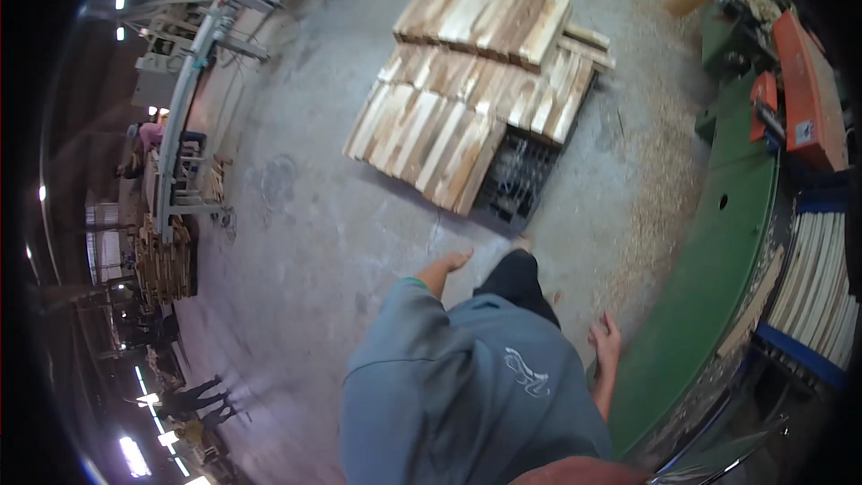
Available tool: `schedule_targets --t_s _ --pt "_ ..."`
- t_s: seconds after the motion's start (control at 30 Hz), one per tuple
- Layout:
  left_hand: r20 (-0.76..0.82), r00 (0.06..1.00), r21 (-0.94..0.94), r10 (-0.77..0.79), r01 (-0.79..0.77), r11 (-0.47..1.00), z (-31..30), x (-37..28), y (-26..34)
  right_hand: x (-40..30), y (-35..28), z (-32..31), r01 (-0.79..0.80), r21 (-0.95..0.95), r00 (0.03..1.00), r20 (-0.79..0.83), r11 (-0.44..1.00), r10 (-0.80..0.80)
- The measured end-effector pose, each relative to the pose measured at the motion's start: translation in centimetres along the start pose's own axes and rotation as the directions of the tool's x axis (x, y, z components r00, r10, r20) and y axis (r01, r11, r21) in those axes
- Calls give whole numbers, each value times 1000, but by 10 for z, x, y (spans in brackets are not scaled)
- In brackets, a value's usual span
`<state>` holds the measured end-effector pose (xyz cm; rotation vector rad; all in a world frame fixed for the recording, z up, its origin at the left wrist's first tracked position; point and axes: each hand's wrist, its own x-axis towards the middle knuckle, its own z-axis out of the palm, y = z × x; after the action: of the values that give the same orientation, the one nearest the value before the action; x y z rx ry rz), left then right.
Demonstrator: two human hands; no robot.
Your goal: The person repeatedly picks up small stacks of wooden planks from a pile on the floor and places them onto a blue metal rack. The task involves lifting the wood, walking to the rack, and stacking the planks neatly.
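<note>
My left hand (459, 259) is held out over the concrete floor with nothing in it. Beyond it, stacked wooden strips (431, 141) in light and dark tones lie in rows on a black plastic pallet (515, 172). One corner of the pallet is bare, showing its grid. Another block of strips (481, 17) sits higher at the far side. At my right side, my right hand (606, 338) hangs with its fingers spread, holding nothing. It is beside the green side of a machine (700, 269) and looks apart from it.
Wood shavings (663, 188) litter the floor along the green machine. An orange guard (805, 94) and a stack of pale wood strips (815, 289) are at the right. At left stand a metal frame (188, 87), a wood stack (165, 259) and several people (195, 397) farther off.
</note>
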<state>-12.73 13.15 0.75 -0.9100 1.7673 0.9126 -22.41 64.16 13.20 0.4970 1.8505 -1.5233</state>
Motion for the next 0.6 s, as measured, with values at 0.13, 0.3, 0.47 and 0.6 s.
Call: schedule_targets --t_s 0.13,0.3,0.47,0.6 --pt "39 999 -70 24 -21 997 16 -4 -23 36 -14 49 67 -228 985 168 971 -28" --pt "111 992 159 -54 36 987 -3 21 -58 85 -29 149 54 -261 946 323 964 34" --pt "130 948 399 -292 219 890 -40 39 -110 170 14 268 53 -486 922 360 872 144" --pt "149 920 416 -363 275 867 -74 76 -148 254 83 370 -90 -497 919 293 863 265"
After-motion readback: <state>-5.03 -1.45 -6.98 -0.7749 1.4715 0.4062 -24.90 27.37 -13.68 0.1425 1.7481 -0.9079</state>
